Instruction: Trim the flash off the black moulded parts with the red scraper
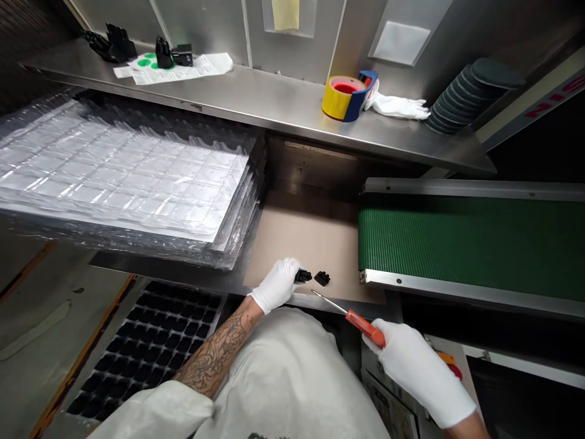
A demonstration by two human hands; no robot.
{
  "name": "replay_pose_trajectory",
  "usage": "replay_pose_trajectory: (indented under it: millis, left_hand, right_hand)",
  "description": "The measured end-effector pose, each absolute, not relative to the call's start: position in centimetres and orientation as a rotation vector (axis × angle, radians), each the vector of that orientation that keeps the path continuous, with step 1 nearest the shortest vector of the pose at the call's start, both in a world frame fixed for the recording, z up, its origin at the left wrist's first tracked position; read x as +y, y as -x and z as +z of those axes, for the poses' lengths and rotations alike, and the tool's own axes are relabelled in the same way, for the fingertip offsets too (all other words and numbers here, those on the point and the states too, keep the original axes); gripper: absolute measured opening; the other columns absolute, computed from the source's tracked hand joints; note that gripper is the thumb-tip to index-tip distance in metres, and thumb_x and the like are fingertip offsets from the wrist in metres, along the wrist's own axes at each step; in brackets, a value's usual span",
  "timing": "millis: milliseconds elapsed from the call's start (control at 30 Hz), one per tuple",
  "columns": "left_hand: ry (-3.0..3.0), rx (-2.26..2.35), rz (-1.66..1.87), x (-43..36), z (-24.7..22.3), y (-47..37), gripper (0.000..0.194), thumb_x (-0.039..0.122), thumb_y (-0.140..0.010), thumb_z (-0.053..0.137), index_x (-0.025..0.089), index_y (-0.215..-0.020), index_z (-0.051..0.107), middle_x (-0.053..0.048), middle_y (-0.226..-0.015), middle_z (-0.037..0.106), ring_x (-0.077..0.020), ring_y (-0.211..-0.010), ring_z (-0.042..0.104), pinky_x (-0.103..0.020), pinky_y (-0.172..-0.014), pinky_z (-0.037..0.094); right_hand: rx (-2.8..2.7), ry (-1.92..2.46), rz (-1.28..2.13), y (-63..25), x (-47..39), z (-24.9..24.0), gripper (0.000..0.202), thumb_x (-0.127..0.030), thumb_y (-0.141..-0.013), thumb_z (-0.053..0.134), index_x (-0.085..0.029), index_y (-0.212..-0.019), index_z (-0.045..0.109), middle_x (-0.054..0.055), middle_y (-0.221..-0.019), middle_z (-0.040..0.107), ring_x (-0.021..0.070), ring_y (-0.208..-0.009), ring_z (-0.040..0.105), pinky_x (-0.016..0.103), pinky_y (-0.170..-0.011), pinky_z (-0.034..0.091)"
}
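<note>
My left hand [280, 283], in a white glove, is closed around a small black plastic part [303, 276] just above the tan work surface [301, 231]. Right beside it on the surface lies a second black plastic part [322, 278]. My right hand [397, 347], also gloved in white, grips a screwdriver [363, 326] by its orange-red handle. The metal shaft points left, with its tip a little below the two parts and apart from them. Some of the held part is hidden behind my left fingers.
Stacked clear plastic trays [137, 177] fill the left side; a green conveyor belt [470, 244] is at right. On the steel shelf [274, 97] are black parts [163, 52], a tape roll [340, 97] and stacked dark discs [470, 94]. A tray of black pieces [155, 341] sits low at left.
</note>
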State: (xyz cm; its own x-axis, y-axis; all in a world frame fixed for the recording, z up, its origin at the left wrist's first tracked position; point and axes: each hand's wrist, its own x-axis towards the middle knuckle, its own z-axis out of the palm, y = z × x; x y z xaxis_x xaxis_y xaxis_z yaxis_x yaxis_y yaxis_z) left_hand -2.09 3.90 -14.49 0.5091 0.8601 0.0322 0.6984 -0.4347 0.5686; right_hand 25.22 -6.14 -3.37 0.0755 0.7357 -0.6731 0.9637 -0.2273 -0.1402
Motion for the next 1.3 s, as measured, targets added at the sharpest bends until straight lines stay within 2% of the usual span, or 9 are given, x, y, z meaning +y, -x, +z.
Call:
replay_pose_trajectory:
  millis: [67,267,433,567,667,767,1000,1167,1300]
  left_hand:
    - [-2.338,1.305,0.418,4.0,-14.2,2.4,0.012,0.016,-0.085,0.056,0.017,-0.097,0.059,-0.011,-0.096,0.065,-0.0284,-0.092,0.059,-0.042,-0.081,0.047]
    - [-2.419,1.339,0.412,4.3,-14.0,3.9,0.015,0.012,-0.081,0.056,0.019,-0.088,0.067,-0.01,-0.085,0.068,-0.0277,-0.086,0.06,-0.041,-0.076,0.042]
    - [-2.436,1.306,0.488,3.9,-14.7,4.5,0.024,0.01,-0.081,0.052,0.019,-0.096,0.068,-0.01,-0.086,0.068,-0.0267,-0.083,0.059,-0.04,-0.073,0.039]
    - [-2.374,1.28,0.54,3.7,-15.0,4.8,0.026,0.01,-0.081,0.052,0.02,-0.097,0.069,-0.009,-0.079,0.066,-0.0252,-0.079,0.059,-0.039,-0.072,0.041]
    - [-2.166,1.266,0.747,3.4,-15.4,4.9,0.027,0.009,-0.079,0.055,0.022,-0.098,0.07,-0.008,-0.085,0.069,-0.0245,-0.083,0.062,-0.04,-0.08,0.045]
    - [-1.786,1.238,0.933,2.9,-15.6,4.9,0.019,0.019,-0.076,0.07,0.023,-0.095,0.071,-0.008,-0.097,0.071,-0.0248,-0.095,0.064,-0.041,-0.09,0.048]
    - [-1.158,1.008,0.847,2.3,-15.7,3.8,0.038,0.034,-0.066,0.082,0.014,-0.096,0.07,-0.012,-0.099,0.072,-0.0259,-0.094,0.066,-0.041,-0.091,0.05]
    - [-1.366,1.052,0.905,2.8,-15.8,3.8,0.031,0.03,-0.064,0.084,0.018,-0.089,0.073,-0.011,-0.103,0.069,-0.027,-0.104,0.061,-0.044,-0.1,0.045]
    - [-1.658,1.17,0.905,3.1,-15.7,3.7,0.023,0.028,-0.065,0.084,0.025,-0.086,0.076,-0.008,-0.092,0.065,-0.0241,-0.094,0.06,-0.039,-0.087,0.048]
  right_hand:
    - [1.669,-1.986,-0.849,-24.7,-5.5,-2.3,0.014,-0.021,-0.088,0.047,-0.019,-0.083,0.059,0.005,-0.077,0.065,0.0125,-0.061,0.054,0.022,-0.058,0.024]
    - [1.718,-1.889,-0.751,-23.5,-3.9,-1.6,0.015,-0.026,-0.089,0.051,-0.015,-0.089,0.062,0.008,-0.076,0.064,0.0143,-0.062,0.058,0.023,-0.059,0.026]
    - [1.757,-1.828,-0.767,-22.8,-3.2,-1.7,0.016,-0.024,-0.088,0.051,-0.016,-0.088,0.065,0.01,-0.078,0.065,0.0157,-0.063,0.058,0.025,-0.058,0.025]
    - [1.787,-1.82,-0.781,-23.2,-2.9,-2.0,0.021,-0.029,-0.09,0.049,-0.017,-0.086,0.066,0.008,-0.075,0.064,0.0125,-0.054,0.052,0.025,-0.056,0.024]
    - [1.783,-1.841,-0.875,-24.4,-2.5,-2.9,0.027,-0.038,-0.089,0.05,-0.018,-0.079,0.064,0.006,-0.069,0.062,0.0099,-0.049,0.046,0.024,-0.053,0.025]
    - [1.83,-1.844,-1.012,-25.7,-2.1,-4.0,0.033,-0.043,-0.089,0.049,-0.017,-0.071,0.06,0.003,-0.063,0.059,0.0075,-0.047,0.04,0.023,-0.051,0.025]
    - [1.736,-1.88,-1.268,-26.3,-2.0,-5.3,0.027,-0.039,-0.085,0.054,-0.015,-0.073,0.057,0.0,-0.059,0.055,0.0052,-0.045,0.039,0.02,-0.048,0.023]
    - [1.762,-1.954,-1.244,-26.1,-2.3,-4.8,0.03,-0.038,-0.087,0.052,-0.014,-0.07,0.055,0.001,-0.06,0.055,0.0042,-0.044,0.04,0.018,-0.049,0.025]
    - [1.727,-1.961,-1.179,-26.3,-1.8,-4.6,0.03,-0.04,-0.088,0.051,-0.015,-0.073,0.059,0.002,-0.059,0.057,0.0058,-0.042,0.042,0.019,-0.046,0.026]
